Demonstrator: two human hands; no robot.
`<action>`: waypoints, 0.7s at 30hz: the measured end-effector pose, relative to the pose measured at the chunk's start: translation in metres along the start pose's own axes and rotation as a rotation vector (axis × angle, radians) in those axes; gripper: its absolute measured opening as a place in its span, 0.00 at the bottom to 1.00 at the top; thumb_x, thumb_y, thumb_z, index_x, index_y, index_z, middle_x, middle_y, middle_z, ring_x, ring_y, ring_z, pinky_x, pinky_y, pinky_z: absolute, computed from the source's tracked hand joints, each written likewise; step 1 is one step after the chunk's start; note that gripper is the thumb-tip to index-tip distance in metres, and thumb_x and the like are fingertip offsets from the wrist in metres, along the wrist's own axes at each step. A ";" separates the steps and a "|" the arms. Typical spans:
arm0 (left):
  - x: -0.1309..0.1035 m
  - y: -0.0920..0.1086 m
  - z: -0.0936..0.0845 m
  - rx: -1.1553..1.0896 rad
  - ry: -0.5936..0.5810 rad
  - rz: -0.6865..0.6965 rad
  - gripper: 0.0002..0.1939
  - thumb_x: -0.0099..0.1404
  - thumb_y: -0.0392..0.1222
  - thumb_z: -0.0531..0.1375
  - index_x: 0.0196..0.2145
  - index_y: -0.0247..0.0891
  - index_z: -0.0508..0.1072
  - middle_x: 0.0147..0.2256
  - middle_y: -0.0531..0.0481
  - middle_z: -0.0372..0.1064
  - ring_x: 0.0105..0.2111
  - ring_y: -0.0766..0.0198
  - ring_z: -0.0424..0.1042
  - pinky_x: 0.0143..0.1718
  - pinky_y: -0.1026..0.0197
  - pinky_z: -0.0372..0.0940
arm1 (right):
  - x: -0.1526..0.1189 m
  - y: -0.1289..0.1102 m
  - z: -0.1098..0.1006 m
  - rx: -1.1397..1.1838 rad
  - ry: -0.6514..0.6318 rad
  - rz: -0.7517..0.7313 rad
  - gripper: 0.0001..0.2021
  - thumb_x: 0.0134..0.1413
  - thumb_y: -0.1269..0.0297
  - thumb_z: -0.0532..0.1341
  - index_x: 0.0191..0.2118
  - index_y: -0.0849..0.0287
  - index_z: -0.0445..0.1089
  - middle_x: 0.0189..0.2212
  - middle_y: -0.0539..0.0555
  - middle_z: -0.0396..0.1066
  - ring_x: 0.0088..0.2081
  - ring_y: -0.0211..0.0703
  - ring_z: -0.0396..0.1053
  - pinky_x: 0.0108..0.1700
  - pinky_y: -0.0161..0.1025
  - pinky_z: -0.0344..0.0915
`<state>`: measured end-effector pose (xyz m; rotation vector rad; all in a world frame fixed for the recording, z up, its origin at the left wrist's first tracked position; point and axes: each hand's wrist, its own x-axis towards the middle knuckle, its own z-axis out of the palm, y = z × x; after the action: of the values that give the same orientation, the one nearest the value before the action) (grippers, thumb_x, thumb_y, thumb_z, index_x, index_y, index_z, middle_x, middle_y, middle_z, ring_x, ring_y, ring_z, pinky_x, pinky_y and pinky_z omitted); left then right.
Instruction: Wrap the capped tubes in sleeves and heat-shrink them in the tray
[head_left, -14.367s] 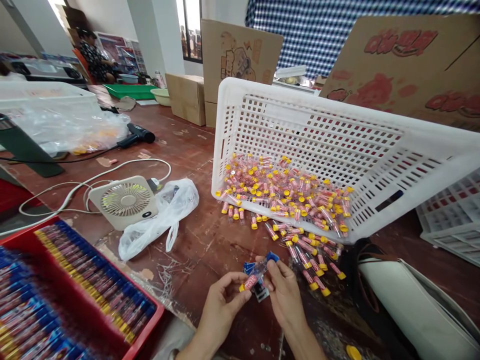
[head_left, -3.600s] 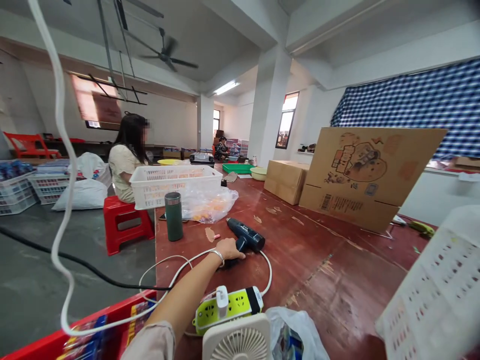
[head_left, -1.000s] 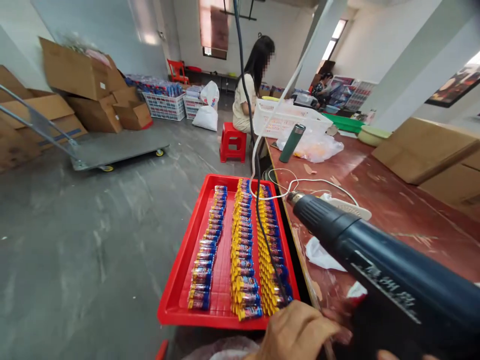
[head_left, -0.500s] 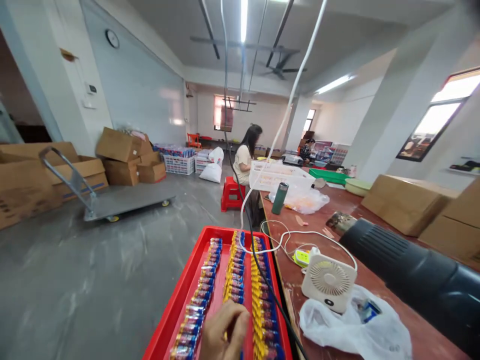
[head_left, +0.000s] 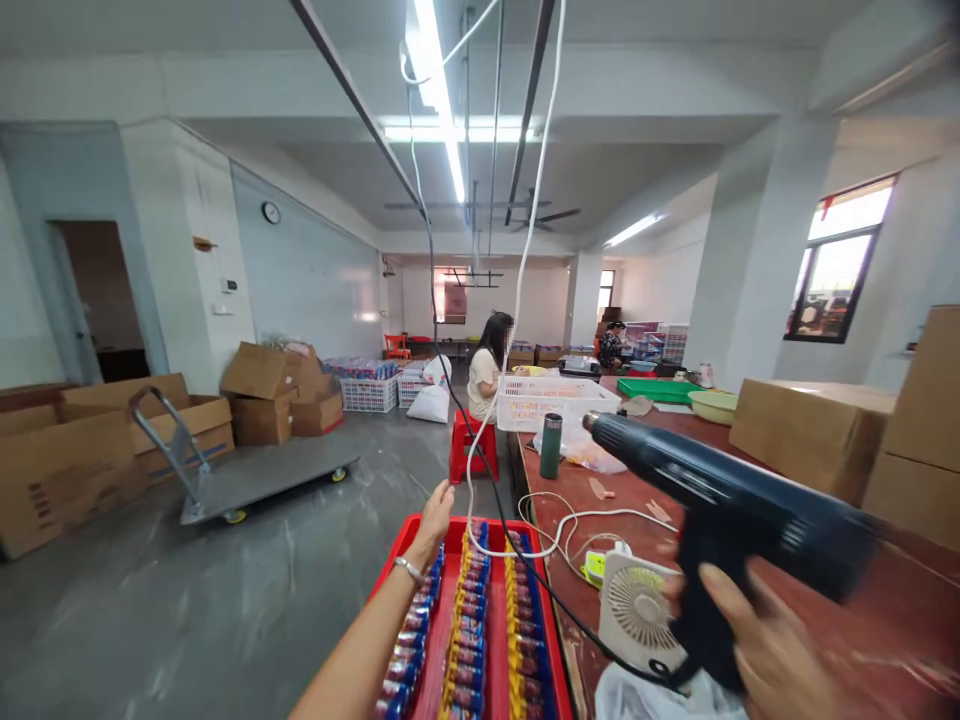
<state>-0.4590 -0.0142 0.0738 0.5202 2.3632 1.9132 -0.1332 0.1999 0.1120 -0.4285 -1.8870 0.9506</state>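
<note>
My right hand (head_left: 780, 640) is wrapped round the grip of a black heat gun (head_left: 720, 490), whose metal nozzle points left over the table; hand and gun are slightly blurred. Stretched forward over the far left rim of the red tray (head_left: 399, 545), my left hand (head_left: 433, 520) wears a bracelet at the wrist. Its fingers reach toward the hanging cords, and nothing shows in them. Inside the tray lie three rows of small shrink-wrapped packs (head_left: 466, 625) in blue and yellow. My left forearm covers part of the left row.
A white cord (head_left: 517, 553) and a black cable (head_left: 551, 590) cross above the tray. On the red table (head_left: 810, 600) stand a small fan (head_left: 641, 610), a green bottle (head_left: 550, 447) and a white basket (head_left: 555, 402). A person (head_left: 486, 370) sits beyond; a platform cart (head_left: 270, 480) is left.
My left hand has moved from low over the middle row to the tray's far left side. The heat gun has swung left and into fuller view, with my right hand now visible. The view has tilted up.
</note>
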 end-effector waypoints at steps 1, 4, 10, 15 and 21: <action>0.007 -0.001 0.006 -0.010 -0.015 -0.017 0.15 0.71 0.43 0.56 0.52 0.36 0.69 0.53 0.42 0.69 0.51 0.56 0.71 0.51 0.50 0.67 | 0.011 -0.004 0.016 0.082 -0.004 0.051 0.23 0.61 0.43 0.55 0.41 0.60 0.72 0.25 0.55 0.74 0.24 0.47 0.73 0.25 0.39 0.70; 0.016 -0.011 0.017 -0.043 -0.041 -0.040 0.15 0.69 0.46 0.59 0.49 0.35 0.71 0.46 0.45 0.71 0.42 0.59 0.74 0.43 0.50 0.71 | 0.047 -0.008 0.064 0.463 -0.077 0.318 0.26 0.48 0.40 0.65 0.39 0.61 0.71 0.22 0.53 0.73 0.20 0.44 0.70 0.20 0.37 0.67; 0.076 0.002 0.020 -0.191 0.085 0.115 0.12 0.71 0.40 0.54 0.50 0.36 0.71 0.52 0.42 0.71 0.53 0.56 0.70 0.55 0.51 0.63 | 0.113 0.008 0.142 0.468 -0.071 0.335 0.29 0.34 0.38 0.68 0.30 0.63 0.72 0.16 0.54 0.71 0.15 0.41 0.67 0.15 0.34 0.61; 0.141 0.045 0.033 -0.304 -0.030 0.130 0.18 0.69 0.45 0.59 0.53 0.37 0.69 0.57 0.42 0.64 0.54 0.52 0.67 0.55 0.43 0.63 | 0.136 0.018 0.189 0.476 -0.132 0.358 0.27 0.36 0.38 0.66 0.30 0.61 0.71 0.17 0.53 0.72 0.15 0.41 0.67 0.16 0.34 0.63; 0.102 0.038 0.044 -0.362 -0.306 -0.039 0.16 0.64 0.47 0.63 0.45 0.33 0.71 0.30 0.50 0.73 0.23 0.64 0.72 0.27 0.60 0.67 | 0.145 0.042 0.227 0.488 -0.271 0.409 0.21 0.52 0.43 0.64 0.31 0.60 0.69 0.19 0.50 0.71 0.18 0.39 0.69 0.19 0.34 0.66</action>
<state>-0.5353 0.0642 0.1169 0.6703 1.7805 2.0097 -0.4048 0.2210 0.1087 -0.4093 -1.7467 1.7674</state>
